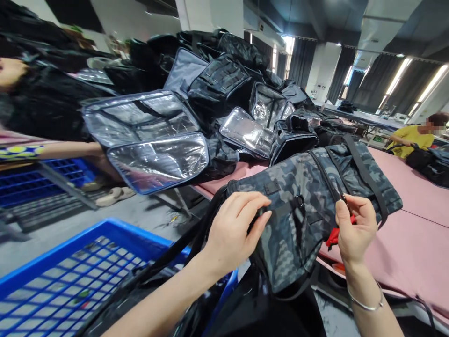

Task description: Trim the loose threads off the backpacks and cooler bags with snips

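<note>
A grey-black camouflage backpack (pixel 294 180) lies tilted across the edge of a pink-topped table, with black straps and a long zipper. My left hand (pixel 235 229) is closed over the near left edge of the backpack, thumb and fingers curled onto its fabric. Thumb and forefinger of my right hand (pixel 358 229) pinch a small dark zipper pull at the zipper's lower end. Something red (pixel 332 238) shows beside and behind the right palm; its kind I cannot make out.
A blue plastic basket (pixel 115 229) stands at lower left, dark straps hanging over it. Silver-lined bags (pixel 157 159) and other black bags (pixel 224 75) are heaped behind. Another person's arm (pixel 70 150) reaches in at left. A person in yellow (pixel 409 138) sits beyond the pink table (pixel 421 220).
</note>
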`<state>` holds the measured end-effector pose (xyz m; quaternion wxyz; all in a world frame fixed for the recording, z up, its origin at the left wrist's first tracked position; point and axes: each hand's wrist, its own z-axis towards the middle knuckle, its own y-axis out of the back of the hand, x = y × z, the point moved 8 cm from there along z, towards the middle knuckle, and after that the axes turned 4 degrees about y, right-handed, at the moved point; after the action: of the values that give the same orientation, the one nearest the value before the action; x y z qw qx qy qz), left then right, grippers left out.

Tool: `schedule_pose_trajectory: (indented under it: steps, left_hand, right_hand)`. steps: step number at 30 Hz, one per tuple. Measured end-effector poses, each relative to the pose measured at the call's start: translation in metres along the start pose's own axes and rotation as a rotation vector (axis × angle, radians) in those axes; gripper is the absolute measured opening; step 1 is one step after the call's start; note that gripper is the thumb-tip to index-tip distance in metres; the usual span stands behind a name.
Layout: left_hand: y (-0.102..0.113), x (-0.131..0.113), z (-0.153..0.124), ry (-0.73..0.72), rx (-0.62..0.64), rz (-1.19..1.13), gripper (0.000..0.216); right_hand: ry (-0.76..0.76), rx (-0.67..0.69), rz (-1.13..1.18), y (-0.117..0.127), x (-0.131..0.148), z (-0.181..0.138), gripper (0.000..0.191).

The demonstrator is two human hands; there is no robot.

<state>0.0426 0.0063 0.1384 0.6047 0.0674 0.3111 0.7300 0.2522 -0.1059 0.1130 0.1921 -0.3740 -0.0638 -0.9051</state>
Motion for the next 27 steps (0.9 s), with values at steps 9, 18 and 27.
schedule_pose_trajectory:
  steps: [9, 18, 27]
  left_hand:
    - [-0.061, -0.029, 0.035, -0.296, 0.279, 0.033, 0.033]
    - [-0.051, -0.017, 0.048, -0.133, 0.187, -0.018, 0.014]
    - [-0.106, -0.027, 0.044, -0.246, 0.561, 0.475, 0.013]
  right_hand:
    - [-0.066, 0.025, 0.088, 0.0, -0.007, 0.0, 0.026]
    - [-0.088, 0.046, 0.169, -0.001, -0.009, 0.004, 0.026]
    - [-0.131, 0.043, 0.301, -0.003, -0.011, 0.003, 0.024]
